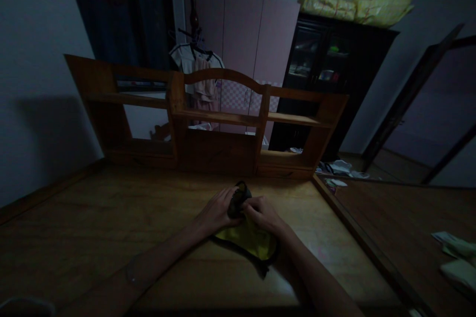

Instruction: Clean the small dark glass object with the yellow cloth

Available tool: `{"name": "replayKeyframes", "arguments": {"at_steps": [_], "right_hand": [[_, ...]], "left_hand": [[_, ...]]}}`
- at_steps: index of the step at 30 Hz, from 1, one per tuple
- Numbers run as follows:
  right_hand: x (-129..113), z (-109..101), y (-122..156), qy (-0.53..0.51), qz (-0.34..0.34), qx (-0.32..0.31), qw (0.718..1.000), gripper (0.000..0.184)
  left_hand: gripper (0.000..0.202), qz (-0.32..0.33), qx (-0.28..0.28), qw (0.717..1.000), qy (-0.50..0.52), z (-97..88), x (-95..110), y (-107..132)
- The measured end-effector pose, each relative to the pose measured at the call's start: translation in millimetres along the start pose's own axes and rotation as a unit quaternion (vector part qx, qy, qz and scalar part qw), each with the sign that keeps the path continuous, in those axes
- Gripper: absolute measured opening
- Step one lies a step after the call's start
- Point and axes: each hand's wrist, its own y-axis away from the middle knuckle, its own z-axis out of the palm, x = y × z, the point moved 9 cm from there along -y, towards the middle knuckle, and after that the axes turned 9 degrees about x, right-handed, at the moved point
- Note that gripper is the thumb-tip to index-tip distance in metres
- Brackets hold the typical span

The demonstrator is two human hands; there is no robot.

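In dim light, my left hand [222,209] is closed round a small dark rounded object [236,205] with a loop-like dark rim at its top; its kind is hard to make out. My right hand [262,212] is closed, with its fingers pinched against the right side of that object, at the top of a yellow cloth [255,242]. Dark trim borders the cloth, which hangs and spreads below both hands, close over the wooden board. The fingertips of my right hand are partly hidden.
A pale wooden bed board [148,218] lies beneath my hands. Beyond it stands a wooden headboard with shelves [223,118]. A raised edge rail [357,237] runs along the right, with light cloths [459,257] past it. A wall [40,109] closes the left side.
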Motion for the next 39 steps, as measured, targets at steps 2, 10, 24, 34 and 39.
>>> {"name": "replayKeyframes", "arguments": {"at_steps": [2,10,24,34,39], "right_hand": [[-13,0,1,0.054,-0.05,0.007,0.997,0.031],[-19,1,1,0.1,-0.103,0.0,0.99,0.028],[-16,1,2,0.11,-0.102,0.032,0.988,0.016],[-16,-5,2,0.089,-0.104,0.063,0.989,0.034],[-14,-6,3,0.123,-0.099,0.054,0.986,0.039]], "left_hand": [[0.085,-0.004,0.0,1.0,0.007,0.9,-2,0],[0.082,0.002,0.001,1.0,0.015,-1.7,3,-2],[0.078,-0.031,0.002,0.998,0.057,-5.2,3,-2],[0.073,-0.078,0.0,0.993,0.092,-2.4,-8,-1],[0.074,-0.092,0.007,0.991,0.099,-3.6,-10,-2]]}}
